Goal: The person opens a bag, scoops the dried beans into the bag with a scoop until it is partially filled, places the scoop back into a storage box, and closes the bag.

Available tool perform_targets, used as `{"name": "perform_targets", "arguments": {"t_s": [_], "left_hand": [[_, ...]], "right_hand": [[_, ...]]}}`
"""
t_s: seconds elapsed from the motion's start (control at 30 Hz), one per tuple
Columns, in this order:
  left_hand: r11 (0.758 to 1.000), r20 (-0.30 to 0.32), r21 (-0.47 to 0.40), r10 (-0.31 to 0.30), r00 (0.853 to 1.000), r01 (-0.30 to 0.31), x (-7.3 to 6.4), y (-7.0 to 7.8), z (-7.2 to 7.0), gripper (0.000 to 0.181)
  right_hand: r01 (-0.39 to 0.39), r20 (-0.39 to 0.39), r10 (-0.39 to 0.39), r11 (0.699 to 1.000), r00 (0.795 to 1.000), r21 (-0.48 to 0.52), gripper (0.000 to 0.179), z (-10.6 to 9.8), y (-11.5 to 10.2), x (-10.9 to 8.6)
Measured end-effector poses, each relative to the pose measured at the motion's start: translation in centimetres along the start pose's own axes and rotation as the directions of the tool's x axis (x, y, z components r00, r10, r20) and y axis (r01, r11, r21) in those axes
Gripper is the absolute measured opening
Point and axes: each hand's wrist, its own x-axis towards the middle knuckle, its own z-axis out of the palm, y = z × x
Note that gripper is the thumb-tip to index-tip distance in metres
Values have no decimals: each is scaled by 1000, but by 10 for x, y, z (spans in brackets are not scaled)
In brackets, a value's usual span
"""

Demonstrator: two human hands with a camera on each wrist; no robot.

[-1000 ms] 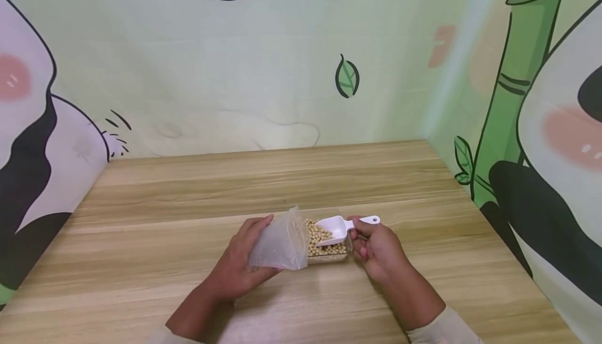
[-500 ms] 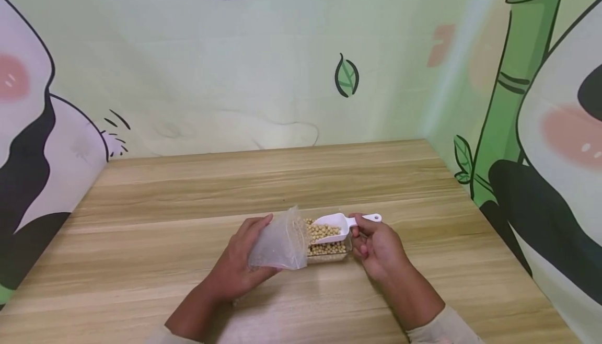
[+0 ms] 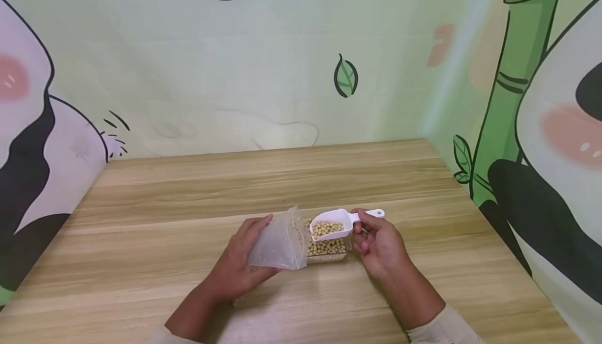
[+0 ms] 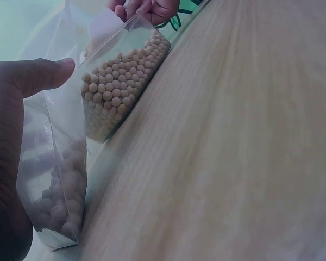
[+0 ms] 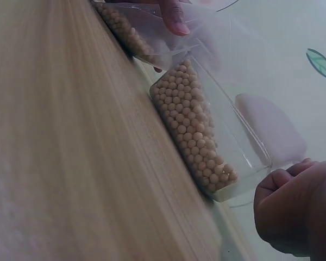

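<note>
Right hand (image 3: 378, 244) pinches bean-filled scoop (image 3: 331, 225); left hand (image 3: 240, 263) grips plastic bag (image 3: 277, 242).

You hold a thin, clear plastic zip bag (image 3: 278, 244), slightly cloudy and crinkled, beside a rigid transparent plastic box (image 3: 336, 250) with glossy walls. The scoop (image 3: 336, 224) you grip is smooth, matt white plastic, and the soybeans (image 3: 326, 229) on it look dry, pale and dull-skinned. Beneath them, the table (image 3: 188, 197) shows a smooth wood-grain laminate with a low sheen.
</note>
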Motion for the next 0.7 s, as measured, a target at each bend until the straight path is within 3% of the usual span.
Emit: {"name": "perform_targets", "arguments": {"t_s": [0.43,0.7], "left_hand": [[1000,5,5,-8,1000,8,-1,0,0,98],[1000,12,-4,-24,1000,24,-1,0,0,97]], "right_hand": [[69,90,-73,996,993,53,35,2,-6,-5],[151,198,-156,988,968,39,27,4,-4,-11]]}}
